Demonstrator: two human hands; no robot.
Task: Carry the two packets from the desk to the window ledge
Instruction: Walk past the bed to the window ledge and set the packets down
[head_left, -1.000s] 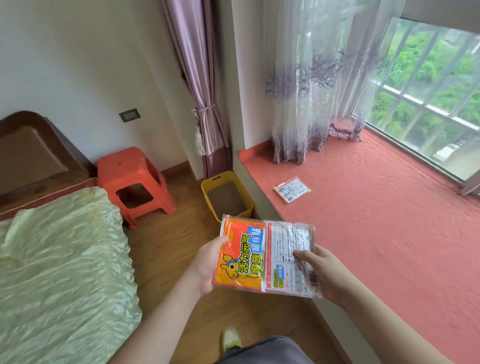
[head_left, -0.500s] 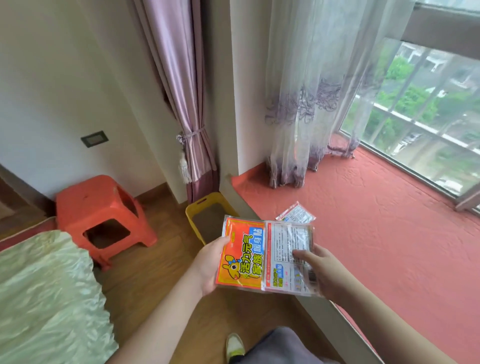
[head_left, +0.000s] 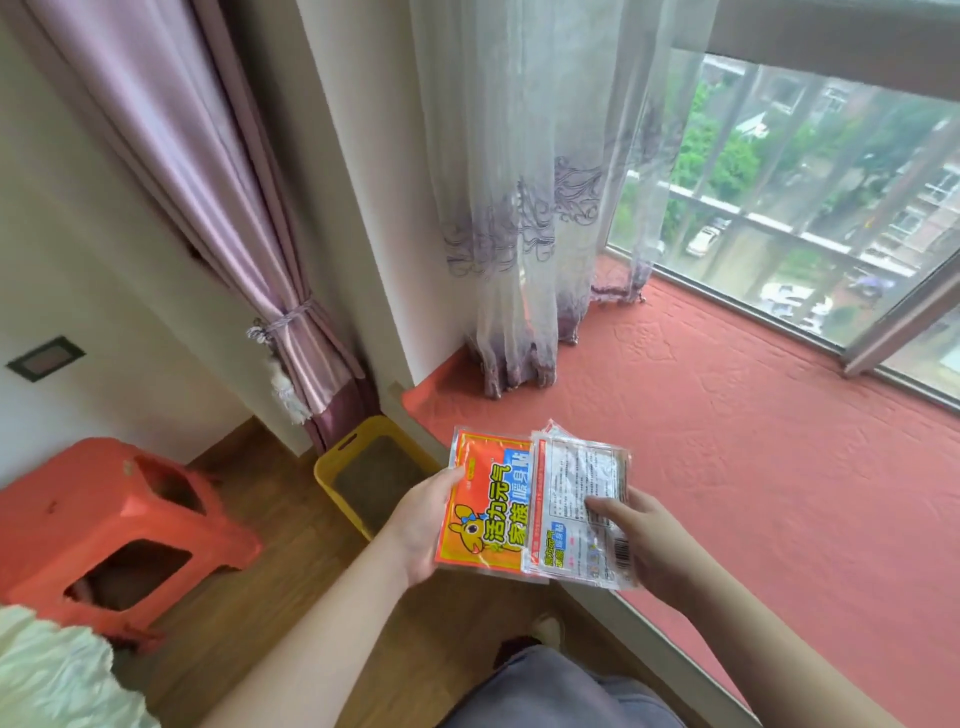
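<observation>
I hold two flat packets side by side in front of me, just over the front edge of the red window ledge (head_left: 753, 441). My left hand (head_left: 421, 525) grips the left edge of the orange packet (head_left: 488, 509) with a cartoon deer. My right hand (head_left: 644, 540) pinches the white printed packet (head_left: 576, 478), which overlaps the orange one's right side. The corner of another small packet (head_left: 551, 427) lying on the ledge peeks out above them; the rest of it is hidden.
A yellow bin (head_left: 332, 467) stands on the wooden floor against the ledge's end wall. An orange plastic stool (head_left: 104, 514) is at the left, a pale bedcover (head_left: 52, 675) at the bottom left. Sheer curtains (head_left: 519, 234) hang onto the ledge's far corner, beside the window (head_left: 805, 182).
I have come closer to the ledge and the view has tilted up. The packet on the ledge has slipped behind the two that I hold. Both hands keep their grip.
</observation>
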